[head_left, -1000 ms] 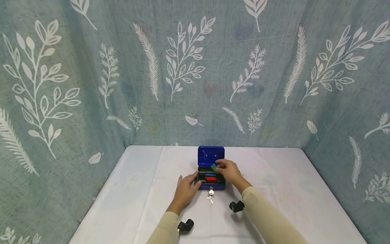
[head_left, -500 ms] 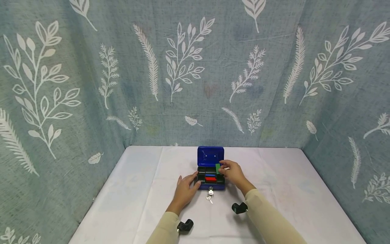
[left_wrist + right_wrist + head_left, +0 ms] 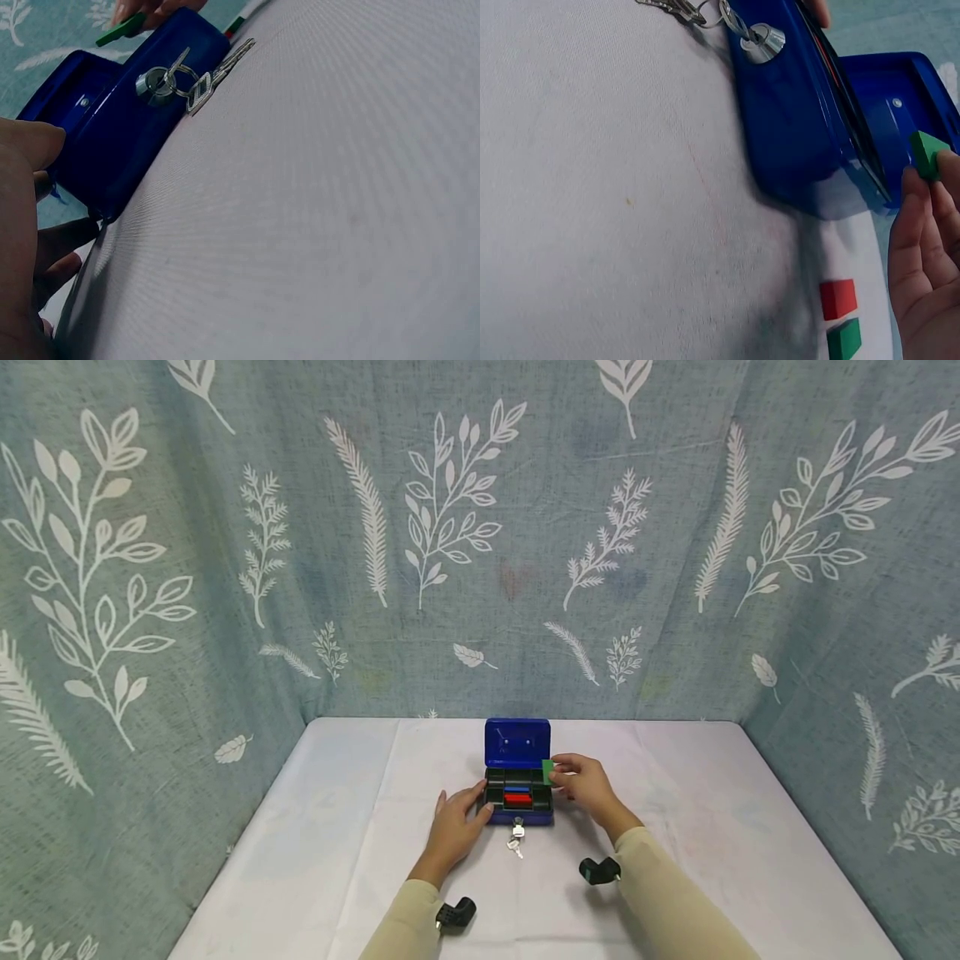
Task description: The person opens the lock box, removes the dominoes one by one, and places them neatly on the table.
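A blue cash box (image 3: pixel 536 818) stands on the white cloth with its lid (image 3: pixel 517 742) raised. Inside, a black compartment tray (image 3: pixel 495 797) holds red (image 3: pixel 517 798) and blue (image 3: pixel 516 789) pieces in its middle section. My right hand (image 3: pixel 588 785) pinches a green block (image 3: pixel 928 154) between thumb and fingers, just over the box's right edge. At the box's left side, my left hand (image 3: pixel 453 827) holds on, the thumb (image 3: pixel 45 142) on the rim and the fingers against the side. A key sits in the front lock (image 3: pixel 763 43), with more keys (image 3: pixel 515 845) hanging from it.
On the cloth beyond the box's right side lie a red block (image 3: pixel 838 298) and a green block (image 3: pixel 844 339). A leaf-patterned grey-green curtain (image 3: pixel 510 527) surrounds the table (image 3: pixel 360 827). Black wrist-camera mounts (image 3: pixel 600 870) stick out from both sleeves.
My right hand has carried the green block rightward, from above the tray to the box's right edge. The left hand has stayed at the box.
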The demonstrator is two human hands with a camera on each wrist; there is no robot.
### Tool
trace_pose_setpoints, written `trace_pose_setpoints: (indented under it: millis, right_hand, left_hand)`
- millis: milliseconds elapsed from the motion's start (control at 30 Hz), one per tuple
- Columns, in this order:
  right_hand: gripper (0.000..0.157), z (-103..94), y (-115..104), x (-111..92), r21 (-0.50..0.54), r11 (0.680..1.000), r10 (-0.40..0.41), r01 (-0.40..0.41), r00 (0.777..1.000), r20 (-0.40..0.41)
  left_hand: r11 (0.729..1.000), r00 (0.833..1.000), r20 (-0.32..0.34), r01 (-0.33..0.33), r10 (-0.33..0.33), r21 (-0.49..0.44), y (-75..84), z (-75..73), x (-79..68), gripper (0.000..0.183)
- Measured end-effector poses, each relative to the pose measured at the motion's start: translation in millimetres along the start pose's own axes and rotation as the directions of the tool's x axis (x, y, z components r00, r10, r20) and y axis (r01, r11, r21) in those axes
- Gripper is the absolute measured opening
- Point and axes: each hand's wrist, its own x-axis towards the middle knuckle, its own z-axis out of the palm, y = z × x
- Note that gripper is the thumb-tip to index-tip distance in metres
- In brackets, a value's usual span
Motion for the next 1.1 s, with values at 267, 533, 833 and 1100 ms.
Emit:
trace_pose_setpoints:
  millis: [267, 533, 833, 1100]
  right_hand:
    - [0.036, -11.7, 1, -2, 0.021, 1.0, 0.004, -0.004, 1.0, -0.001]
    - [0.035, -25.1, 0, -5, -0.028, 0.999, -0.019, 0.018, 1.0, -0.025]
    - [0.035, -32.5, 5, -3, -0.014, 1.0, -0.008, 0.008, 1.0, -0.012]
    - [0.036, -41.1, 6, -3, -0.016, 1.0, -0.004, 0.004, 1.0, -0.009]
  left_hand:
    - [1.0, 1.0, 0.004, 0.01, -0.01, -0.003, 0.4, 1.1, 0.1, 0.049]
    - [1.0, 1.0, -0.006, 0.006, -0.006, -0.001, 0.6, 2.4, -0.2, 0.049]
    - [1.0, 1.0, 0.004, 0.016, -0.016, -0.011, 0.1, 1.7, -1.2, 0.049]
    - [1.0, 1.0, 0.008, 0.017, -0.017, -0.002, -0.2, 0.5, 0.1, 0.05]
